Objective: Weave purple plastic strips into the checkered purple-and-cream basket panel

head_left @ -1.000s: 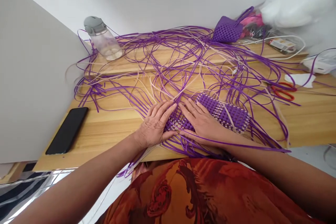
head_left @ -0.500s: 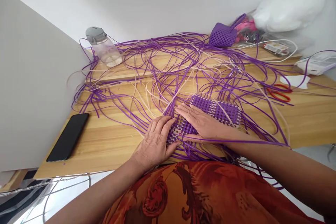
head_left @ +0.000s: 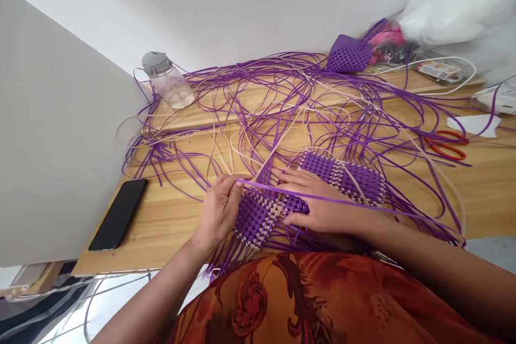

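Observation:
A purple and cream woven mat (head_left: 342,174) lies on the wooden table (head_left: 169,215) in front of me, with long loose purple strips (head_left: 282,91) spreading from it. My left hand (head_left: 217,209) is at the mat's near left end, its fingers pinched on one purple strip (head_left: 346,202) that runs taut to the right over my other wrist. My right hand (head_left: 314,201) lies flat on the middle of the mat, fingers stretched out, pressing it down.
A black phone (head_left: 118,214) lies at the table's left edge by a grey panel. A clear bottle (head_left: 169,81) lies at the back left. A small purple woven basket (head_left: 349,54), bags and a white cable sit at the back right; red scissors (head_left: 445,145) lie to the right.
My left hand has lifted off the mat and pinched a purple strip, pulling it taut. The mat's near left end is now uncovered. My right hand stays flat on the weave.

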`<state>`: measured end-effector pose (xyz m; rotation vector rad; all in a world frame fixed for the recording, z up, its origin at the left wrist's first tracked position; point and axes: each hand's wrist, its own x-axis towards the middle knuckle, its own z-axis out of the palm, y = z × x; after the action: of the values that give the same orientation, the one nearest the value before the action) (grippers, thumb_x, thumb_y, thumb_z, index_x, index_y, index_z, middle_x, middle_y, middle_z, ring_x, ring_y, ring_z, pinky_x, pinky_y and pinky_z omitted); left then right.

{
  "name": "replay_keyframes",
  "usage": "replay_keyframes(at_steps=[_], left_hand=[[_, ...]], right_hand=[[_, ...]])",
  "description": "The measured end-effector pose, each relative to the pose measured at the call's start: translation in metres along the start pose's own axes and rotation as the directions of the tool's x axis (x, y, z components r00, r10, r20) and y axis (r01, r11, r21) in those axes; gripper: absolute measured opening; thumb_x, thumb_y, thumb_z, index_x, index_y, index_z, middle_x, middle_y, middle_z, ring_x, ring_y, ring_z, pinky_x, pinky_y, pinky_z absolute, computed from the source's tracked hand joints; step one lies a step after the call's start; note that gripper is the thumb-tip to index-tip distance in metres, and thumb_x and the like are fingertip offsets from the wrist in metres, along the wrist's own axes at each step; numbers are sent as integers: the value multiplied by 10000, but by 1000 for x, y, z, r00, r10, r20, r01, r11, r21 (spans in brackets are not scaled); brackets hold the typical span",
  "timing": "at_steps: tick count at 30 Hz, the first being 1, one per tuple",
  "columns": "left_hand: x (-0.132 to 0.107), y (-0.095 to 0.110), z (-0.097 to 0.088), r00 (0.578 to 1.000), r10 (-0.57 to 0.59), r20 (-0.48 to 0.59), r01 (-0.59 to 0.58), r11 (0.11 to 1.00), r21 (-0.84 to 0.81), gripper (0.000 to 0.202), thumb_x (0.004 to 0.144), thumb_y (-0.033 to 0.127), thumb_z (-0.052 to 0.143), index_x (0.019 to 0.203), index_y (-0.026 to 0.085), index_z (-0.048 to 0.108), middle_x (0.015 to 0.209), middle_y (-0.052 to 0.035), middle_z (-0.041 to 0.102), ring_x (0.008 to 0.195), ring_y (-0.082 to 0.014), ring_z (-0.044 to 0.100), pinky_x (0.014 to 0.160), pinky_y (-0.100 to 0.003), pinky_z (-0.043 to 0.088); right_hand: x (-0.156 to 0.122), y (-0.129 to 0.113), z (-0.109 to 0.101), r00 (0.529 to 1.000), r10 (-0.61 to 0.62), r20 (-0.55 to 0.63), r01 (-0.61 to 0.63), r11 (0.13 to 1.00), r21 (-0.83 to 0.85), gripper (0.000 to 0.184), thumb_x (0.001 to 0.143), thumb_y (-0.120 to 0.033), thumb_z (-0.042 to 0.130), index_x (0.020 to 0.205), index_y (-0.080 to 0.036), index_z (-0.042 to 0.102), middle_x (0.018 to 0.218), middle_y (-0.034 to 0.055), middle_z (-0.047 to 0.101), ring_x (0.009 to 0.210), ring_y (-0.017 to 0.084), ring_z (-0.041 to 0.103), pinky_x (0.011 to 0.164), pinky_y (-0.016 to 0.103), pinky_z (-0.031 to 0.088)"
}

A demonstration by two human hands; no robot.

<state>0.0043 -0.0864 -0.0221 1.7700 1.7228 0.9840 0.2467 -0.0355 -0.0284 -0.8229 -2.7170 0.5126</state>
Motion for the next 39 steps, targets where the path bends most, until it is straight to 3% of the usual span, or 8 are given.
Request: replay_keyframes(at_steps=[3, 7, 12, 19, 25, 33, 37, 39], left_hand=[[10, 19, -8, 990, -64, 129, 80, 988, -129, 378, 934, 412, 384, 998, 163, 662, 725, -22, 621, 688, -150, 572, 662, -271, 463], [20, 40, -15, 909, 167, 381, -48, 952, -304, 326, 917, 364, 454, 1100, 175, 646, 890, -51, 671, 826, -160, 607, 785, -293, 475], [43, 13, -22, 931, 142, 337, -136, 990, -43, 695, 665, 466, 738, 1252, 173, 510, 1047, -91, 642, 961, -216, 593, 842, -343, 457], [78, -2, -21, 524, -89, 847, 303, 949, -88, 342, 658, 441, 734, 826, 151, 666, 717, -8, 650, 653, -134, 587, 616, -236, 437], [77, 1, -5, 347, -64, 936, 537, 831, -142, 325, 611, 298, 783, 899, 168, 709, 865, -25, 714, 757, -159, 633, 770, -298, 493], [56, -3, 3, 516, -102, 851, 606, 745, -279, 299, 593, 193, 765, 877, 153, 679, 765, 5, 688, 720, -165, 644, 746, -299, 501], [50, -4, -3, 636, -52, 770, 374, 893, -248, 299, 676, 259, 726, 952, 170, 656, 857, -4, 693, 784, -176, 637, 760, -302, 503], [42, -4, -3, 763, -41, 646, 166, 977, -134, 342, 710, 291, 705, 1031, 193, 641, 916, -19, 693, 853, -208, 635, 810, -344, 501]], right_hand=[[6, -18, -4, 995, 92, -47, -87, 992, 94, 511, 837, -414, 580, 1297, -200, 522, 1371, 108, 486, 1309, 257, 389, 1080, 466, 305], [21, -38, -5, 981, 148, -124, -109, 956, 273, 334, 882, -320, 535, 1189, -199, 589, 1161, 73, 633, 1097, 200, 562, 980, 380, 404], [28, -38, 2, 951, 239, -194, -137, 893, 429, 232, 931, -252, 450, 929, -182, 671, 908, 21, 690, 860, 131, 613, 842, 273, 440], [17, -38, 0, 938, 249, -241, -107, 870, 482, 205, 921, -252, 466, 956, -189, 657, 946, 23, 683, 906, 123, 614, 867, 257, 445], [14, -27, 11, 924, 265, -276, -119, 885, 451, 211, 914, -273, 480, 985, -180, 656, 969, 42, 688, 908, 142, 630, 884, 280, 465], [15, -27, -3, 843, 531, -91, -341, 656, 673, 438, 960, -404, 364, 748, -161, 660, 682, 18, 664, 651, 117, 625, 644, 232, 492], [5, -32, -14, 923, 351, -156, -236, 840, 489, 336, 949, -337, 392, 828, -178, 661, 824, 31, 683, 794, 141, 625, 777, 283, 488], [-7, -31, -14, 951, 241, -195, -176, 937, 300, 230, 909, -309, 460, 909, -193, 659, 918, 38, 680, 916, 172, 604, 893, 345, 453]])
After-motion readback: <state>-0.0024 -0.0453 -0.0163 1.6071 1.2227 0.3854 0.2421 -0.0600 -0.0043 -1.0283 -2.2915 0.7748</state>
